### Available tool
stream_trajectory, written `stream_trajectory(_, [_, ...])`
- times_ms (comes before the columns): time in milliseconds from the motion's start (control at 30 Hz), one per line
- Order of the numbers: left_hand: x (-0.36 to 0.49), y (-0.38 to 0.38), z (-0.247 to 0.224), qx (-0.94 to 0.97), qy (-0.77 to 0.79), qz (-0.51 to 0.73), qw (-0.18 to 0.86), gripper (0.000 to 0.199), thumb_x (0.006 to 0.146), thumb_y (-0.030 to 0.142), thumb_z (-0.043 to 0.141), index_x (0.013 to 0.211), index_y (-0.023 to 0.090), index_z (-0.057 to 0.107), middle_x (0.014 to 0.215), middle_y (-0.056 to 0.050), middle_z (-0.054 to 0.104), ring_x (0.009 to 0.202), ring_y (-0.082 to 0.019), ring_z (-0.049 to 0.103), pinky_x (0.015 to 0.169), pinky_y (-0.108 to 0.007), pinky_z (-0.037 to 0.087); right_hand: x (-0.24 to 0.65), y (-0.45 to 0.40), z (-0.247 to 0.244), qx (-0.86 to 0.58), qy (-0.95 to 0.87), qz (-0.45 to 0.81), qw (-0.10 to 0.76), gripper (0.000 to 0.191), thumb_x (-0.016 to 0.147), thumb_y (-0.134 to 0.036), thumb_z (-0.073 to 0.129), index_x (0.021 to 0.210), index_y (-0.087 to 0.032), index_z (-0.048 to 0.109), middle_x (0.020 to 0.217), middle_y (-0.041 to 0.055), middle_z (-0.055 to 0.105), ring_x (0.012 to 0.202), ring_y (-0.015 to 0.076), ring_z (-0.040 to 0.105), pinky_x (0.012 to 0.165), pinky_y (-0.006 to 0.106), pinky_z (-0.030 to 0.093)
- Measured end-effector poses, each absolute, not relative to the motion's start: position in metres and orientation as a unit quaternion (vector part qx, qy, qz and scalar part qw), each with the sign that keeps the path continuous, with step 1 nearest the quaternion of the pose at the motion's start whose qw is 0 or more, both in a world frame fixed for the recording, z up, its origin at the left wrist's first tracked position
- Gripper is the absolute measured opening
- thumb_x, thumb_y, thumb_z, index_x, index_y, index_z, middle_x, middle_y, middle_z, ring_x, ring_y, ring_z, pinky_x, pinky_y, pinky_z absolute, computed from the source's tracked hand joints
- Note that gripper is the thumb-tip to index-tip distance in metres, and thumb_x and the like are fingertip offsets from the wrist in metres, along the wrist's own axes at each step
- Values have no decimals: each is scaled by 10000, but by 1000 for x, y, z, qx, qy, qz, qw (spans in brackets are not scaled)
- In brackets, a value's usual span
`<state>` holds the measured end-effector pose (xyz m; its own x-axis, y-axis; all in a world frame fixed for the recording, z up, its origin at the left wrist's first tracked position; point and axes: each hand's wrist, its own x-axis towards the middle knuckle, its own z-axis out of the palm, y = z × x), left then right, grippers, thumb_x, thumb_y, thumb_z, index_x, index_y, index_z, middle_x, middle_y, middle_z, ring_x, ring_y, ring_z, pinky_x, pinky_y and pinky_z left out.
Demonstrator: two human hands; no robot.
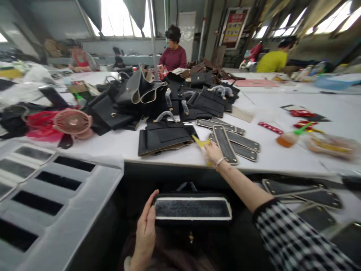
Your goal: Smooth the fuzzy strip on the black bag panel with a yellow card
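Black bag [192,210]: sits low and close to the person, below the table edge, its open top framed by a pale band around a dark panel; a small brass fitting shows on its front.
Left hand [146,230]: rests against the bag's left end, fingers flat along the side and thumb up at the rim, steadying rather than pinching.
Right hand [213,152]: stretched forward onto the table, fingers curled around a yellow-tipped tool [200,143]; the exact closure is blurred and I cannot tell it.
Bag and grip: bag touches the left hand; the right hand is well apart from it, up on the table.
Edges and room: table edge [175,162] runs between the bag and the reaching hand; bare white surface lies just left of the right hand, black bordered strips [225,144] crowd it on the right.
Surface: white table [282,150], with a folded black piece [165,138] just beside the tool and a heap of black bags [146,98] behind.
Left side: pink fan [72,122] on the table; grey tray with dark slots [56,188] near the left hand.
Right side: orange bottle [289,138] and wrapped packets, well apart.
Room: workshop with bright windows; other people sit at the far end of the table.
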<state>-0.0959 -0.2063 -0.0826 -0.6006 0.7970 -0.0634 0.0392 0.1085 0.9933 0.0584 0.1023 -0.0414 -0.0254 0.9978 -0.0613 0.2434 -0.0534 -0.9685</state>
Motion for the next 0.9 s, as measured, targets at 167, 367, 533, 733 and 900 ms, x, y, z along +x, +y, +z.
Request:
stream_trajectory(167, [-91,-201,-85,335,694,579,269,511,964,550,415,1342,228,532,1395,-63,534,1327,-266,454,1201,-441,280,53,100,-49,-535,-602,420,418,242,914,-335,652,1045,-132,645,1144,89,636,1120,246,582,1019,492,445])
stream_trajectory(367, [-89,-204,-80,306,692,581,300,523,945,591,442,1346,265,526,1407,-31,520,1356,-273,414,1224,-467,216,100,57,-30,-505,-596,423,460,308,904,-417,621,1026,-137,667,1085,93,674,1062,240,602,1009,457,428])
stream_trajectory(533, [-83,-200,-73,183,651,629,384,542,889,639,517,1306,297,560,1382,-1,547,1340,-314,428,1223,-519,188,156,-26,-41,-525,-519,487,466,459,833,-574,629,941,-138,723,1022,122,712,1026,277,619,985,417,436])
stream_trajectory(733, [-81,-195,-70,131,630,647,409,551,863,644,548,1273,278,583,1363,-15,564,1329,-328,434,1216,-546,189,161,-92,-60,-528,-415,595,442,509,865,-575,599,1120,-150,714,1165,132,689,1102,286,628,992,418,478])
stream_trajectory(900, [-88,-196,-75,166,653,613,412,557,876,644,527,1286,269,573,1385,-23,541,1304,-330,452,1201,-523,214,155,-101,-63,-534,-456,568,428,448,921,-503,526,1215,-203,683,1283,88,642,1237,243,563,1109,361,415])
